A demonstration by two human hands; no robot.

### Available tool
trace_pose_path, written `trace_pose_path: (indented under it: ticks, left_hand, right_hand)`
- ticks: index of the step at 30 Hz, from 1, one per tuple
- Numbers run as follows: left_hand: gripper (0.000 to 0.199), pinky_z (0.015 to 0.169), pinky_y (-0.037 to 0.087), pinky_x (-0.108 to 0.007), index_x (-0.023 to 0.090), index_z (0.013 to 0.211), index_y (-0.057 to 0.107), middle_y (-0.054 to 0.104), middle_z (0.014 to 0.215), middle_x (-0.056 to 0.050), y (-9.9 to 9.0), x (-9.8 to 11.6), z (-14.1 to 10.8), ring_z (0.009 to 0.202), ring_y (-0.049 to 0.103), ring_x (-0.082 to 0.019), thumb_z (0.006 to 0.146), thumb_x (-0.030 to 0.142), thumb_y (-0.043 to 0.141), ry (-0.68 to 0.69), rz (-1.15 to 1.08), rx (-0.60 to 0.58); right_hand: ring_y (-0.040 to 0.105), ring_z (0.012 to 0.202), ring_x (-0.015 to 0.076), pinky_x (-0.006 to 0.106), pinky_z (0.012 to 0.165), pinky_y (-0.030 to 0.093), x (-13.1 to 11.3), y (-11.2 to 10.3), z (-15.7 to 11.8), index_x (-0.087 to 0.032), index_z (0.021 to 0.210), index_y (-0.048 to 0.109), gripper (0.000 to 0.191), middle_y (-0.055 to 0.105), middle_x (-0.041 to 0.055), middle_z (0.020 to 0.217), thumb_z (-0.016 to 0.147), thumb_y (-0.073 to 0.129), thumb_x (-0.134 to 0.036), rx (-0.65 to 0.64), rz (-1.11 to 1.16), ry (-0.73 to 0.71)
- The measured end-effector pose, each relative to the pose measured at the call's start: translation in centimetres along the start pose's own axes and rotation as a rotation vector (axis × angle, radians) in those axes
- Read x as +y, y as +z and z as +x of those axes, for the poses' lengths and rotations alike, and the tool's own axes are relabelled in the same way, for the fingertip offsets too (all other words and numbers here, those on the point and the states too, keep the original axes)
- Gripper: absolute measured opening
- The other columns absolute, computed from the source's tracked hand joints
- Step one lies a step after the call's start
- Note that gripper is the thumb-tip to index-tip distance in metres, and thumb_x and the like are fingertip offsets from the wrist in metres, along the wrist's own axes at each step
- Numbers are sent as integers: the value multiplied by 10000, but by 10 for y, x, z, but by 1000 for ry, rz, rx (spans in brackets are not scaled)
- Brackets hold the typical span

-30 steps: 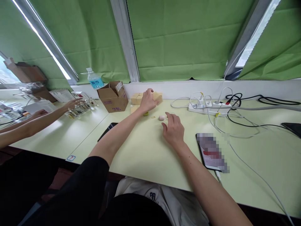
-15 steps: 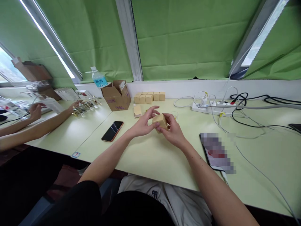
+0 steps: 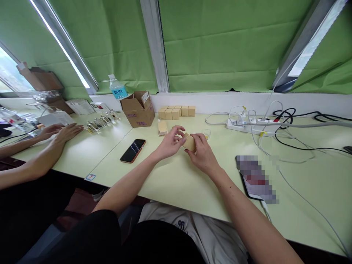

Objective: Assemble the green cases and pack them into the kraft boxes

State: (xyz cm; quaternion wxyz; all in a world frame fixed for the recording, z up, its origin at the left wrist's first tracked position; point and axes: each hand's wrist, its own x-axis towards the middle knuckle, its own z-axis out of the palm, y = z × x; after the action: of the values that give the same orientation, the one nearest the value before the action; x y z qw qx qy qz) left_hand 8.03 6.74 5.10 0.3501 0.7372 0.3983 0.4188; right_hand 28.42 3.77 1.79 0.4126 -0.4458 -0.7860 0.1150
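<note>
A small tan cardboard box (image 3: 189, 142) is held above the table, in front of me. My right hand (image 3: 202, 152) is closed around its right side, thumb below and fingers on top. At the box's left edge is my left hand (image 3: 171, 143), its fingers curled and its thumb and fingertips touching the box. Another small box (image 3: 162, 128), with a flap raised, stands just behind my left hand. Beyond it, several like boxes (image 3: 172, 113) are lined up by the wall. A small clear dish (image 3: 206, 134) lies behind my right hand.
An open carton (image 3: 138, 110) and a bottle (image 3: 118, 90) stand at the back left. One phone (image 3: 133, 150) lies left, another (image 3: 255, 178) right, with a cable. A power strip (image 3: 251, 126) with cords is at the back right. Another person's hands (image 3: 67, 132) rest near small glass items (image 3: 101, 121).
The small box has turned and tilted in my hands, and my left fingers have curled more. The other person's hand has drawn back left from the glass items. The view has shifted slightly.
</note>
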Motion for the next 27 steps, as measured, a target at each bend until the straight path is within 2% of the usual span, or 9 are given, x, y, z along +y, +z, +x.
trace_pose_path:
  ticks: [3,6,8,11,14,19,22,25,27]
  left_hand:
    - [374,771,586,-326,307,1365,531,666,1199,-80,-2,2,-3,894,714,-179,1092,560,570,33,101,-4]
    - [332,777,596,-372,304,1377,552,672,986,-52,-4,2,-3,799,675,-207,1141,515,455,54,208,116]
    - [355,847,607,-407,309,1446,553,697,970,-59,-6,2,-1,821,682,-225,1154,451,408,97,290,180]
    - [410,1121,558,-483,298,1449,635,704,1350,-121,-12,0,2,1223,685,-263,1128,296,379,258,429,213]
    - [432,1275,439,-556,295,1197,804,570,1562,-116,-15,-3,5,1503,508,-289,1059,178,412,409,568,225]
    - [437,1290,409,-586,304,1028,839,607,1473,-107,-15,-4,4,1465,503,-297,1006,114,446,432,620,209]
    - [328,1260,445,-567,262,910,801,640,1381,-118,-15,-3,2,1391,547,-301,1024,186,503,363,580,214]
    - [368,1217,479,-565,244,727,749,681,1271,-119,-13,-4,2,1333,561,-316,1049,314,585,322,539,222]
    - [344,1211,480,-578,258,713,776,711,1226,-108,-10,-7,3,1328,546,-328,1026,356,671,309,520,222]
  right_hand:
    - [615,1366,358,535,1151,558,2,-1,1,-196,1530,487,604,569,194,1483,955,665,-255,6,7,-4]
    - [634,1301,341,519,1138,550,6,-1,3,-199,1443,534,549,625,174,1402,913,673,-233,36,42,8]
    - [641,1273,333,511,1111,554,9,0,4,-217,1406,548,535,654,157,1376,890,688,-250,56,80,24]
    - [659,1216,325,492,1027,577,13,2,5,-232,1377,561,524,688,143,1356,876,698,-300,80,139,48]
    - [676,1165,319,478,970,588,16,3,5,-234,1359,576,515,712,139,1334,869,698,-333,110,178,71]
    - [686,1166,318,483,993,587,18,4,5,-245,1352,588,509,727,133,1342,866,702,-346,133,178,75]
    - [687,1187,323,493,1021,583,19,5,4,-230,1363,589,512,731,142,1345,876,697,-345,125,156,81]
    - [684,1228,328,505,1058,574,19,6,4,-235,1376,591,501,725,145,1379,898,686,-351,97,122,79]
    - [679,1256,329,512,1088,565,19,6,4,-239,1380,593,506,716,144,1412,890,684,-330,85,114,67]
